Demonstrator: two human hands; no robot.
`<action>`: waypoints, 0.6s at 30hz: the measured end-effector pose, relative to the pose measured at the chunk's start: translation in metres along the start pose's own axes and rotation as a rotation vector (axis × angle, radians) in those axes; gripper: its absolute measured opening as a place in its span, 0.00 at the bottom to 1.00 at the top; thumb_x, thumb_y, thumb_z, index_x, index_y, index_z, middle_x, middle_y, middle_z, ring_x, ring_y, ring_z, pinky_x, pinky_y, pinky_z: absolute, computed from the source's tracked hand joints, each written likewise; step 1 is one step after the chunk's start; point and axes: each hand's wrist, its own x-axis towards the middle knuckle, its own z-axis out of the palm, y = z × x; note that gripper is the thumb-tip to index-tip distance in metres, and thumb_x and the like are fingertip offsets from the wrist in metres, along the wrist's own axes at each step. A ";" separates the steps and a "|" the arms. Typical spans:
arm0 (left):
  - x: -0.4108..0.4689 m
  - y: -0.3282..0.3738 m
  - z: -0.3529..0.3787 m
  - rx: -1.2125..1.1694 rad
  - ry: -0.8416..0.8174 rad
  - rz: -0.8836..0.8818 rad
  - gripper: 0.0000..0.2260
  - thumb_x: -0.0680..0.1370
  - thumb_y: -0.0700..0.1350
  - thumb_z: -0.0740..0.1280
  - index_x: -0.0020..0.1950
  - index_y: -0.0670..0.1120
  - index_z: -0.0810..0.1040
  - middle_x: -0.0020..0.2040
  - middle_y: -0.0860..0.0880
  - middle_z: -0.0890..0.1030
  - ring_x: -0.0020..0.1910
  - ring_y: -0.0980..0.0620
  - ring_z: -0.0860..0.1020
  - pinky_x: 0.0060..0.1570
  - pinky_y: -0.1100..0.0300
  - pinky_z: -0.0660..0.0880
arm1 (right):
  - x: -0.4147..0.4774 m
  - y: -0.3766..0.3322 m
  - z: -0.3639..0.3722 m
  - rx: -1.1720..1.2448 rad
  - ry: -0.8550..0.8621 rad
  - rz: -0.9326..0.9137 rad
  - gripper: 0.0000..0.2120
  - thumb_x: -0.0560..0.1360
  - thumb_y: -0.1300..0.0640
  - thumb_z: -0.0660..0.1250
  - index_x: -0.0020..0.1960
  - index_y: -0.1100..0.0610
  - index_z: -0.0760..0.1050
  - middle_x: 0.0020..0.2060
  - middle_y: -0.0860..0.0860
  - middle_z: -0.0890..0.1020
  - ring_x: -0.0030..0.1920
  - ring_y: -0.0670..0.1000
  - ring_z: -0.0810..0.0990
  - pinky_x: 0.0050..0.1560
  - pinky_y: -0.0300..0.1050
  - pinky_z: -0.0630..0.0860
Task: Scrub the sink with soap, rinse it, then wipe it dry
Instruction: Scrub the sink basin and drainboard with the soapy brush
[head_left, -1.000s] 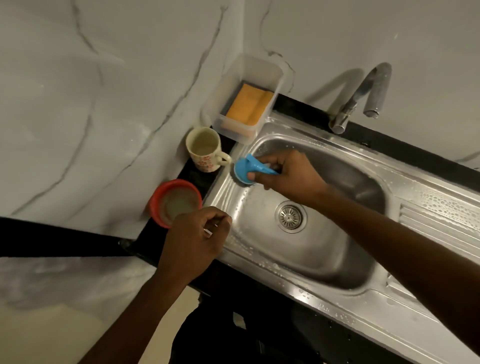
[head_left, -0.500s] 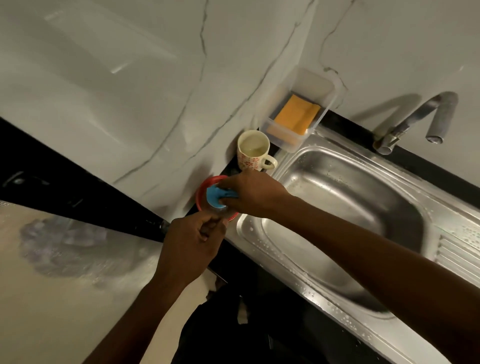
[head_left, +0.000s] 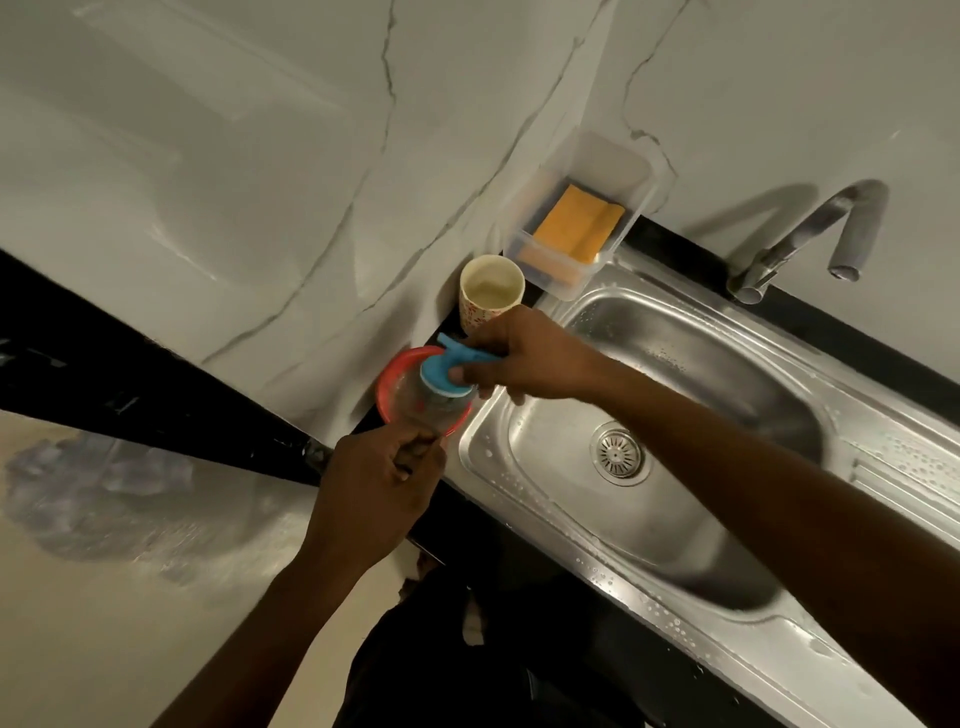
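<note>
The steel sink (head_left: 691, 525) fills the right half, its rim dotted with suds and drops, a round drain (head_left: 618, 453) in the basin. My right hand (head_left: 524, 358) grips a blue scrub brush (head_left: 441, 371) by its handle and holds its round head over the red-rimmed bowl (head_left: 395, 395) at the sink's left corner. My left hand (head_left: 384, 473) is closed on the bowl's near edge. The tap (head_left: 810, 234) stands at the back right, with no water running.
A patterned mug (head_left: 488, 299) with pale liquid stands behind the bowl against the marble wall. A clear plastic tub (head_left: 628, 171) holding an orange cloth (head_left: 579, 223) sits at the sink's back corner. The ribbed drainboard (head_left: 914, 467) extends right. A black counter edge runs along the front.
My right hand carried the blue brush from the sink's left rim over to the red bowl and now holds it there. The left hand stayed at the bowl. The view shifted left.
</note>
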 end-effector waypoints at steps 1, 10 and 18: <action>0.001 0.003 0.004 0.005 -0.011 0.009 0.04 0.81 0.48 0.73 0.50 0.49 0.86 0.37 0.62 0.84 0.39 0.61 0.84 0.43 0.66 0.79 | -0.010 0.004 -0.011 0.068 -0.027 0.018 0.11 0.79 0.50 0.73 0.54 0.58 0.85 0.35 0.51 0.86 0.27 0.48 0.81 0.29 0.38 0.75; 0.008 0.034 0.062 -0.031 -0.190 0.077 0.03 0.80 0.46 0.73 0.49 0.53 0.86 0.42 0.60 0.85 0.45 0.58 0.84 0.45 0.59 0.82 | -0.124 0.096 -0.074 0.223 -0.248 0.419 0.11 0.79 0.48 0.72 0.57 0.53 0.85 0.38 0.55 0.83 0.30 0.49 0.74 0.29 0.43 0.69; 0.008 0.055 0.134 -0.023 -0.303 0.139 0.03 0.80 0.50 0.72 0.48 0.55 0.85 0.40 0.61 0.85 0.44 0.60 0.84 0.47 0.52 0.83 | -0.210 0.181 -0.052 -0.385 -0.448 0.788 0.19 0.75 0.43 0.76 0.59 0.54 0.83 0.41 0.51 0.87 0.36 0.49 0.85 0.37 0.41 0.81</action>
